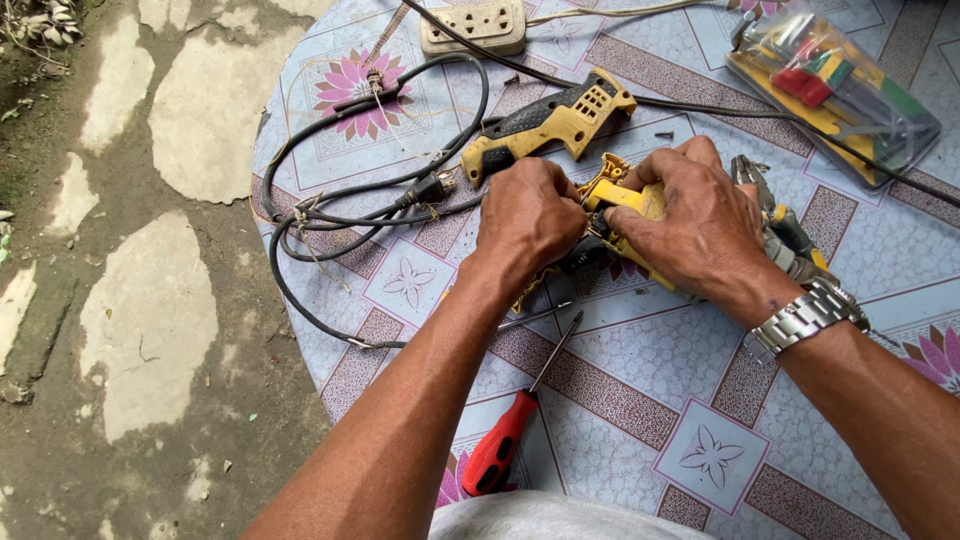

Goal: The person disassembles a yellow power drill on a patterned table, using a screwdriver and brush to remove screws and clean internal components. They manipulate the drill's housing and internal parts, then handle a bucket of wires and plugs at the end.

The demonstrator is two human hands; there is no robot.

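Outdoors: round table (620,400) with a patterned cloth, stone paving at 9 o'clock. Left hand (528,215) and right hand (700,220) close together at centre, both clamped on an opened yellow tool body (625,200). Loose yellow-and-black casing half (550,125) at 12 o'clock, coiled black cord (340,190) at 10, red-handled screwdriver (510,435) at 6, plastic tool case (835,85) at 2.

One head-worn view only; none is shared. The scene is looked down on steeply from close above the table (700,400), facing 12 o'clock. Forearms enter from 6 o'clock; paved ground (150,300) is seen at 9 o'clock.
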